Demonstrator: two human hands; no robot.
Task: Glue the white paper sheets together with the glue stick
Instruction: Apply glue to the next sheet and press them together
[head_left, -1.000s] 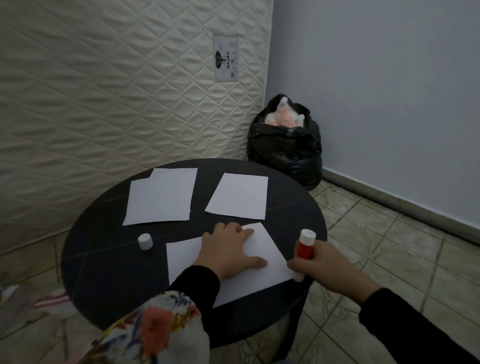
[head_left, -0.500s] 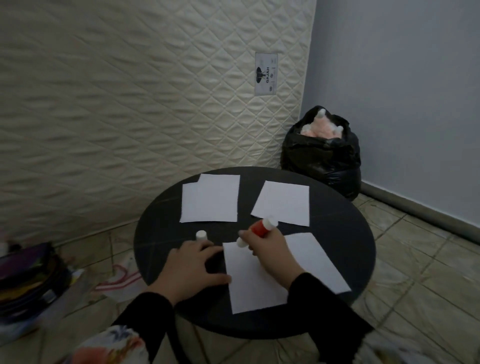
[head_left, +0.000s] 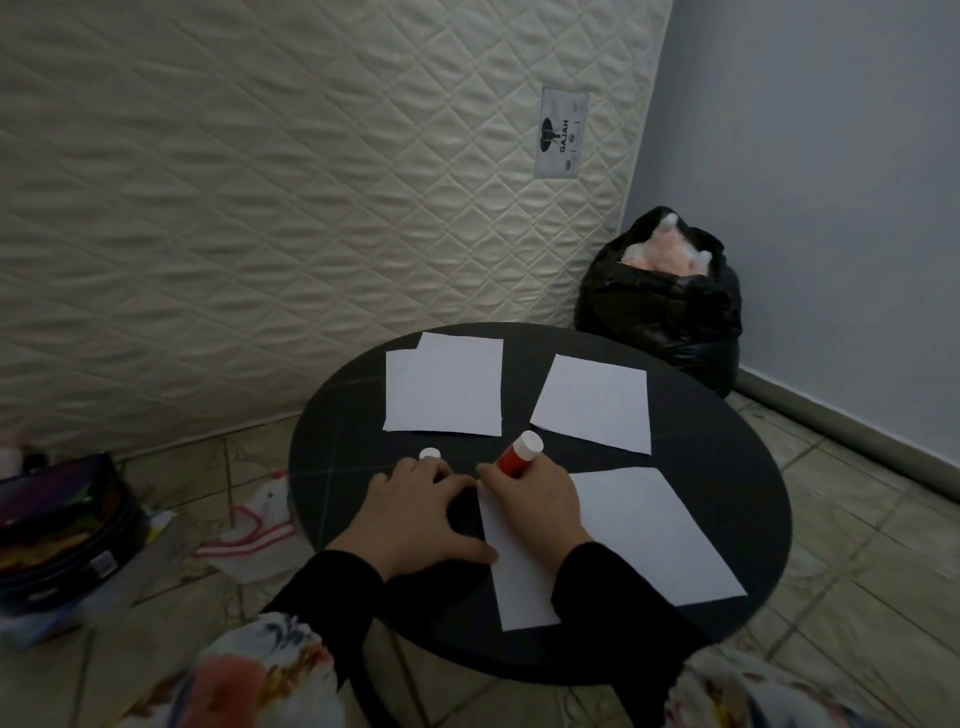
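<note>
Behind the round black tabletop (head_left: 332, 467) stands a cream quilted mattress (head_left: 260, 234) leaning upright, next to a grey-blue wall (head_left: 831, 182). A black plastic bag (head_left: 660, 306) holding pale pink soft material sits on the tiled floor (head_left: 857, 545) in the corner beyond the far edge of the tabletop.

Sheet layout on the tabletop:
- Far left edge: a pair of overlapping white paper sheets (head_left: 444, 387), one offset slightly behind the other.
- Far right edge: a single white paper sheet (head_left: 595, 402), lying apart from the pair.
- Near edge: a large white paper sheet (head_left: 634, 535), turned at an angle, its near corners close to the rim.

The small white round cap (head_left: 430, 454) stands on the bare tabletop just beyond the left hand's fingers.

Hand state:
- Left hand (head_left: 421, 519): spread flat, palm down, on the tabletop at the left edge of the large sheet, with the thumb touching the paper. It grasps nothing.
- Right hand (head_left: 535, 506): closed around the red glue stick with a white end (head_left: 519, 457). The stick is tilted, white end pointing up and away; its lower end is hidden by the fingers at the far left corner of the large sheet.

Both forearms wear black sleeves (head_left: 332, 587).
</note>
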